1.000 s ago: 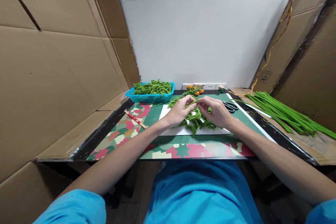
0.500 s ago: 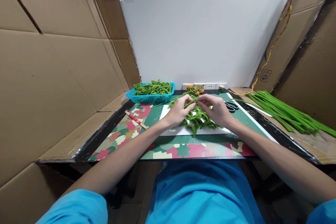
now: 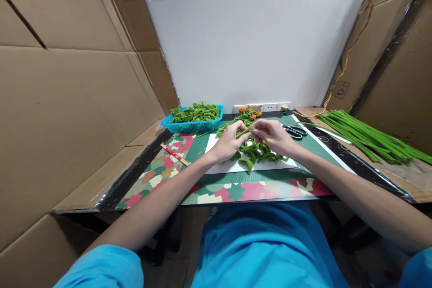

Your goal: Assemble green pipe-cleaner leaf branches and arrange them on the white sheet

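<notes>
A green pipe cleaner (image 3: 243, 132) is pinched between the thumb and fingers of my left hand (image 3: 229, 141). My right hand (image 3: 272, 136) has its fingertips drawn together at the right end of that stem, close against my left fingers. What exactly the right fingertips grip is too small to see. Beneath both hands, curled green pipe cleaner pieces (image 3: 248, 163) lie spread over a white sheet (image 3: 219, 169). Black-handled scissors (image 3: 295, 132) rest just beyond my right wrist.
A blue basket (image 3: 189, 127) heaped with bent green pieces stands at the back left. Orange-and-green pieces (image 3: 251, 112) sit by the wall sockets. Long green pipe cleaners (image 3: 374, 139) lie on the right. A red-wrapped stick (image 3: 174, 154) is on the patterned mat. Cardboard walls (image 3: 67, 112) flank the table.
My right hand has shifted slightly left, nearer my left fingers, and its fingers look more closed. The whole view has tilted a little. My left hand keeps its pinch.
</notes>
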`<state>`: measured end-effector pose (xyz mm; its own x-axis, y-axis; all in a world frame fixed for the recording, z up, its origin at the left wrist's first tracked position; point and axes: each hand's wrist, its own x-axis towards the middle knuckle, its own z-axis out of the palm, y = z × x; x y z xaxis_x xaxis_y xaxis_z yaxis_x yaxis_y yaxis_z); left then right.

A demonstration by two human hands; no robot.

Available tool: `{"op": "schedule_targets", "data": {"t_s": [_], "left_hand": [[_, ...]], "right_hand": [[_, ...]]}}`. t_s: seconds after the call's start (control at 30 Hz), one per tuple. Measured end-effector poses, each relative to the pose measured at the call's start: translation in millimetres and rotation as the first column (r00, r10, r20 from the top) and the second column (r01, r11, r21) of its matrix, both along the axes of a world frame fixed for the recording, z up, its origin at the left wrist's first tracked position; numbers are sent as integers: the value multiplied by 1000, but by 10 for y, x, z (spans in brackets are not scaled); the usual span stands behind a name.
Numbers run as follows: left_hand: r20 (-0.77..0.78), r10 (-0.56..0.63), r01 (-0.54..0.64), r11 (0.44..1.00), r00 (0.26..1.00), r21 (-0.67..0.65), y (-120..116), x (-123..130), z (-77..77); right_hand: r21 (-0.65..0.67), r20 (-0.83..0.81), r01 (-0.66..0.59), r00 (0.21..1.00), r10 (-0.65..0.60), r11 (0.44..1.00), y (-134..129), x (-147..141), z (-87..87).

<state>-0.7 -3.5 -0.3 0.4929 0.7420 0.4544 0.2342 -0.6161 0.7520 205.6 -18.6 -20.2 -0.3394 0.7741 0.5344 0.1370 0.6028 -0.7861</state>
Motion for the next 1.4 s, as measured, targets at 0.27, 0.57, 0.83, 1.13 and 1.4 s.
{"op": "schedule_targets", "data": {"t_s": [0.27,0.57,0.83,1.13,1.4], "left_hand": [[15,-211,209,953,977,-220,-52,-46,67],[101,-386,390,810,917,-438,-36,-131,112],[151,-299,335,855,942,-397,-8,-69,70],[146,-279,314,881,949,-354,-18,-33,36],[103,-244,263,926,964,-271,-22,-53,11]], "right_hand": [[-55,36,-157,987,159,986,-22,121,131],[-157,-21,-311,950,312,937,-60,160,156],[-95,-90,-214,974,205,972,-68,140,138],[97,57,-22,998,16,995,-125,94,88],[268,143,151,971,-194,952,-68,63,24]]}}
